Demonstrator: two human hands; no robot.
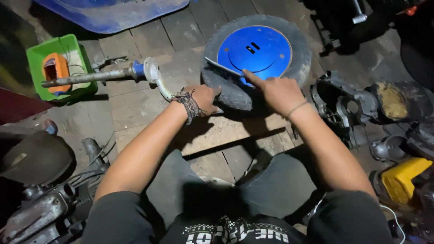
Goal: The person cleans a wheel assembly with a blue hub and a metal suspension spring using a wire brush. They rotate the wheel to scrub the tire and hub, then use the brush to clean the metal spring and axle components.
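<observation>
Both hands (244,95) on blue-hubbed tyre (235,90)

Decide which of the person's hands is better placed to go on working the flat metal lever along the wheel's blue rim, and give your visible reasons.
Probably the right hand: its fingers lie on the flat metal lever at the blue rim. The left hand grips the tyre sidewall, steadying the wheel.

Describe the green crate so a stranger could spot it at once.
Start from the wheel with the blue disc, then follow the metal pipe leftward across the floorboards. It ends at a small crate: the only bright green thing, with an orange block inside.
</observation>
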